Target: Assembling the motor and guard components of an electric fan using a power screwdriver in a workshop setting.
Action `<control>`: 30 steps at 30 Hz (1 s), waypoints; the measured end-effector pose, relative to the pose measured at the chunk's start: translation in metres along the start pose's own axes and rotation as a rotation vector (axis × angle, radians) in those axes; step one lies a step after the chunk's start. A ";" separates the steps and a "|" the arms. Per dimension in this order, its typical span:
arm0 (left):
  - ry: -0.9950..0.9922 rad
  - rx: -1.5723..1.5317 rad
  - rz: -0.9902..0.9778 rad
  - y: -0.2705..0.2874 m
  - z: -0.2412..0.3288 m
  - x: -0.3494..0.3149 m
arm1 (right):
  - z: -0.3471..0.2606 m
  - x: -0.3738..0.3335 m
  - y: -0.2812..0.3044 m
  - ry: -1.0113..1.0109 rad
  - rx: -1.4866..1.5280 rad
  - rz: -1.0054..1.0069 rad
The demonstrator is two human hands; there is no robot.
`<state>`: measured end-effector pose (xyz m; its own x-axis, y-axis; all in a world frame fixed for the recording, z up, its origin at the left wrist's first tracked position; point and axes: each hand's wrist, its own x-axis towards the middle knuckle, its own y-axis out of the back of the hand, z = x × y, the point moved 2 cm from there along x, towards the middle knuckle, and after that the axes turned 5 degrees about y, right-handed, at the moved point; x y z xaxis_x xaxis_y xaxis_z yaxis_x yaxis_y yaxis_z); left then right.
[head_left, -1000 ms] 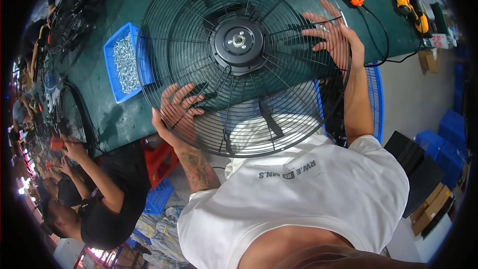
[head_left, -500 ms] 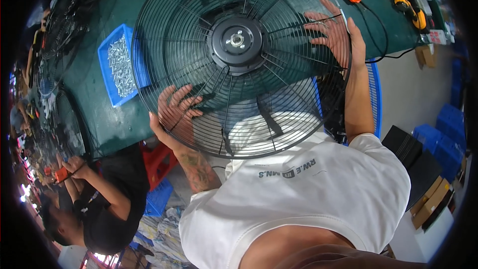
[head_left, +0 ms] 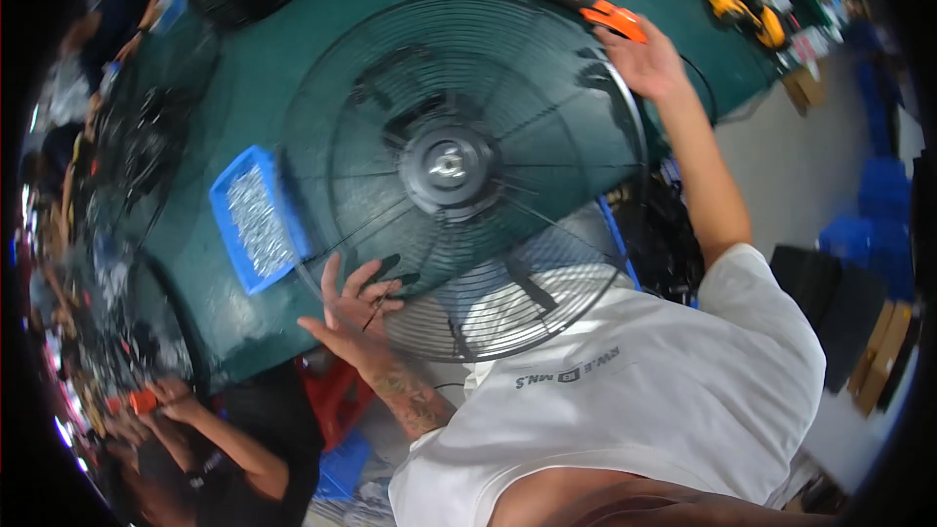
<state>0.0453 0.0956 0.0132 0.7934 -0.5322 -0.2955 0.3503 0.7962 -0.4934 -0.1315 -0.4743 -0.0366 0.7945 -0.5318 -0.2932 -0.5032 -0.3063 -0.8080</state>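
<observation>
A round black wire fan guard (head_left: 552,337) lies in front of me over the green table's edge, its near side reaching over my shirt. A dark round motor (head_left: 448,168) with a shiny shaft sits at its middle. My left hand (head_left: 361,317) is at the near left rim, fingers spread and partly behind the wires. Beyond the right rim, my right hand (head_left: 646,60) reaches to the orange end of an electric screwdriver (head_left: 576,2), thumb and fingers apart around that end. Whether it touches the tool I cannot tell. The screwdriver's bit points left.
A blue bin (head_left: 301,252) of small silver screws stands left of the guard. Yellow and black power tools (head_left: 727,5) lie at the far right of the table. At the lower left a co-worker's hand (head_left: 176,400) is by an orange tool. Blue crates (head_left: 864,239) stand at right.
The guard has come down onto the table, lower in the picture. My right hand has left its rim and moved to the screwdriver. My left hand's fingers have spread.
</observation>
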 end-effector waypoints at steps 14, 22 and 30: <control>-0.552 1.320 0.389 0.052 0.125 0.068 | -0.036 0.082 -0.009 -0.080 -0.397 0.285; -0.248 1.796 0.140 0.050 0.129 0.132 | -0.011 0.114 -0.033 -0.121 -0.399 0.372; -0.300 1.638 0.048 0.065 0.125 0.142 | 0.019 0.162 -0.050 -0.009 -0.330 0.475</control>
<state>0.2430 0.1083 0.0418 0.8114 -0.5837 -0.0313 0.2870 0.3511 0.8913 0.0291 -0.5304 -0.0535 0.4580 -0.6648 -0.5901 -0.8835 -0.2668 -0.3852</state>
